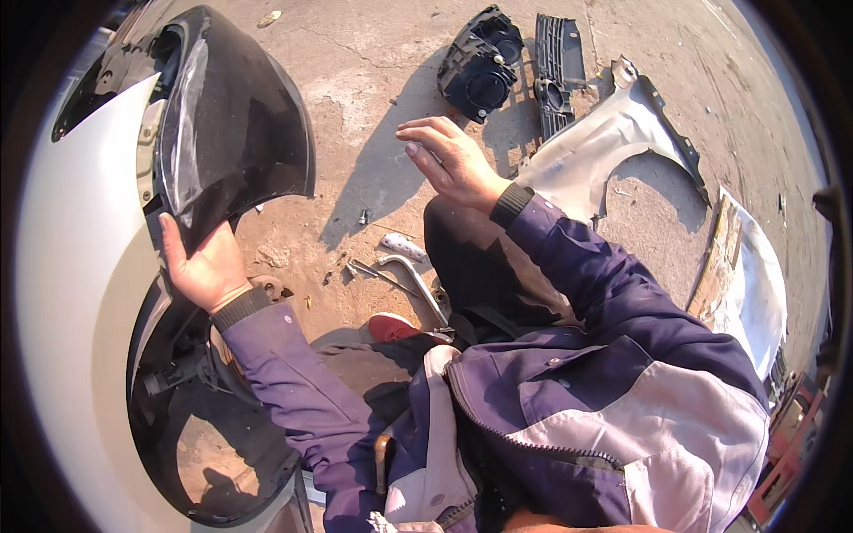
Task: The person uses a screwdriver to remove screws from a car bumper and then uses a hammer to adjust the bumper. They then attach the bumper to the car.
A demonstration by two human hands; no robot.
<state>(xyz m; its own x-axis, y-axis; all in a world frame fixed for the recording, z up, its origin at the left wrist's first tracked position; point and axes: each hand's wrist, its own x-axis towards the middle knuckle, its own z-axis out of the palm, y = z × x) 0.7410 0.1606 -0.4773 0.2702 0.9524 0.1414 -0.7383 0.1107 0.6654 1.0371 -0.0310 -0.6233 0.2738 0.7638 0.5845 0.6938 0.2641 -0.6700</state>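
Note:
At the left, a glossy black bumper cover (253, 115) with whitish scuffs along one edge sits against the front of a silver-white car fender (71, 293). My left hand (209, 266) is at its lower corner, the thumb up by the fender edge and the fingers tucked behind the black piece, partly hidden. In the air over my knee hangs my right hand (453, 164), holding nothing, its fingers loosely stretched. Nearest to it on the ground are a black headlight unit (484, 75) and a dark grille piece (555, 71).
A detached silver fender (586, 160) lies beyond my right arm, and a white panel (751, 284) farther right. A bent metal bar (422, 284) and thin rods lie by my red shoe (391, 327). The wheel arch (147, 391) gapes below my left hand.

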